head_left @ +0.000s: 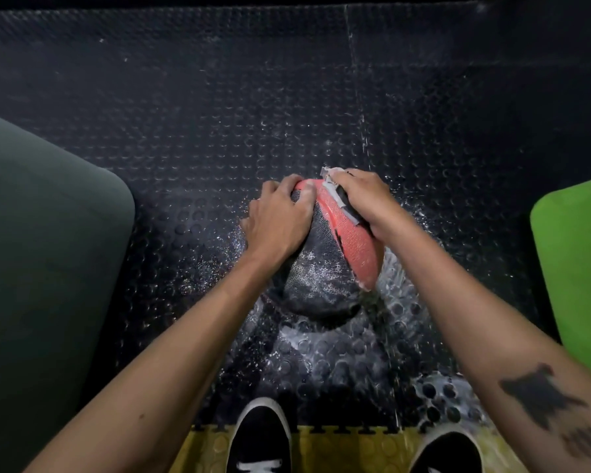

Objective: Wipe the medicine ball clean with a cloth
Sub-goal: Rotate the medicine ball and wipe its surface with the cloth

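Right hand [359,199]: fingers curled down over a grey cloth [340,199], pressing it to the upper far side of the medicine ball [325,268]. Only a strip of cloth shows along the thumb side and at the fingertips; the rest lies hidden under the palm.

Left hand [275,220]: fingers spread and bent, gripping the ball's upper left, fingertips at the seam where the black panel meets the red one. Holds nothing but the ball; steadies it.

Medicine ball: black and red, textured, resting on the black studded rubber floor [185,131], between and under both hands. White dusty residue marks the black panel nearest the camera.

Step in hand, as judged: wiping under way on the red panel, far side. The next move likely calls for drawing the cloth down the red panel, or for the left hand turning the ball to bring the dusty black panel under the cloth.

Surroundings: white powder scattered on the floor around and before the ball; two black shoes [258,438] at the near edge on a yellow mat strip [321,448]; a dark green pad [41,250] at left, a bright green pad [574,268] at right.
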